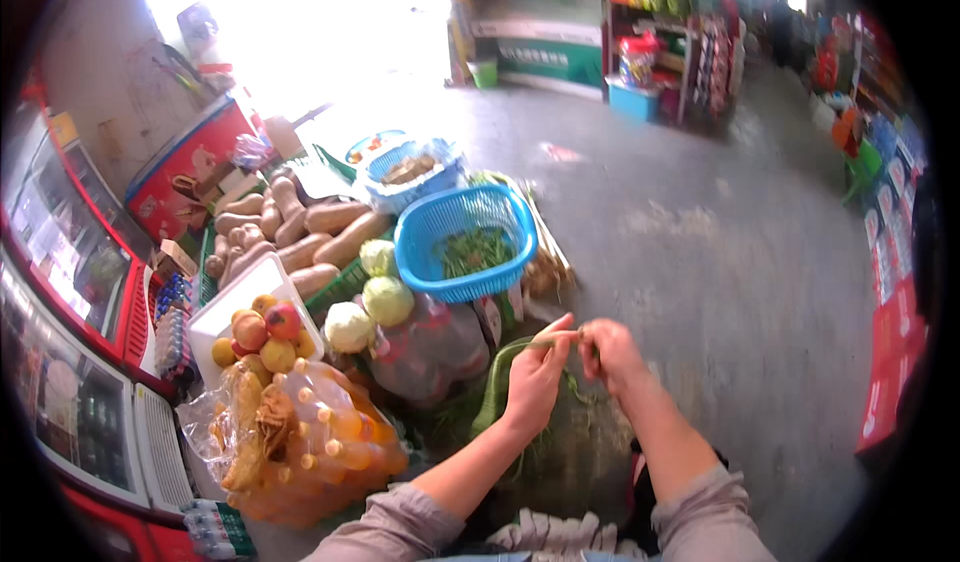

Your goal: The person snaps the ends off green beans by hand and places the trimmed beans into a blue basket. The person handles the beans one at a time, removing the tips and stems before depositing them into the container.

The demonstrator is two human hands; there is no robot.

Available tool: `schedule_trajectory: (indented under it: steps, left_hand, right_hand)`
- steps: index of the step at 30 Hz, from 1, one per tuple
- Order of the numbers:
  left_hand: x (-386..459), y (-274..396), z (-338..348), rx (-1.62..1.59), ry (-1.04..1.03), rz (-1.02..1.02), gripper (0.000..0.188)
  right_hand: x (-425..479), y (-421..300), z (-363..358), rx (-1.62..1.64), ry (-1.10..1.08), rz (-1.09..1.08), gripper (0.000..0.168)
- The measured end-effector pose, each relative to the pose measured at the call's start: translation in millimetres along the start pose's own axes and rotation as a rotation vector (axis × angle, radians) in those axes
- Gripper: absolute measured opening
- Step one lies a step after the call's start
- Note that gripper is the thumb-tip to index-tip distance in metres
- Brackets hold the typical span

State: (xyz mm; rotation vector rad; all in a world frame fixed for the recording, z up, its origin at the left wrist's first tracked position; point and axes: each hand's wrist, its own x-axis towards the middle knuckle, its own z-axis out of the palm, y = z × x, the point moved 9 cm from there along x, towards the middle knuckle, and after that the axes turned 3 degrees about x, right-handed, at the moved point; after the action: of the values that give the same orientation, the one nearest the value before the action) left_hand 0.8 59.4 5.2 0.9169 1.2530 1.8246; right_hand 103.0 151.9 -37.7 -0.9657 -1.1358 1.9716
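Observation:
My left hand (538, 374) grips a bunch of long green leafy stalks (495, 389), which hang down past my wrist on the left. Close beside it on the right, my right hand (611, 352) has curled fingers pinched on the thin end of the stalks, where the two hands almost meet. Just beyond my hands stands a blue plastic basket (405, 262) with cut or picked greens (476, 253) in its bottom. Behind the basket's right side lie long white stalks with roots (551, 239). More thin greens hang or lie below my hands, partly in shadow.
Cabbages (388, 301), butternut squashes (349, 235), a white tray (206, 322) of fruit and wrapped orange drink bottles (352, 427) crowd the left. Glass-door refrigerators (82, 404) stand farther left. Beyond are a plastic-lined basket (390, 198) and store shelves (675, 29); red boxes (889, 367) line the right.

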Motion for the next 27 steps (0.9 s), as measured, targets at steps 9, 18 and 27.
schedule_trajectory:
  steps: [9, 18, 27]
  left_hand:
    - [-0.7, -13.1, -12.6, -0.172, -0.028, -0.302, 0.031]
    - [0.4, 18.2, -28.9, 0.106, 0.091, -0.077, 0.027]
    - [-13.3, 45.6, 19.2, 0.216, -0.048, 0.349, 0.016]
  right_hand:
    - [-28.8, -23.3, 35.3, 0.016, -0.262, 0.061, 0.022]
    - [-26.4, -18.1, 32.0, -0.412, -0.189, -0.082, 0.021]
    - [15.0, 0.4, -32.4, 0.468, -0.022, 0.205, 0.008]
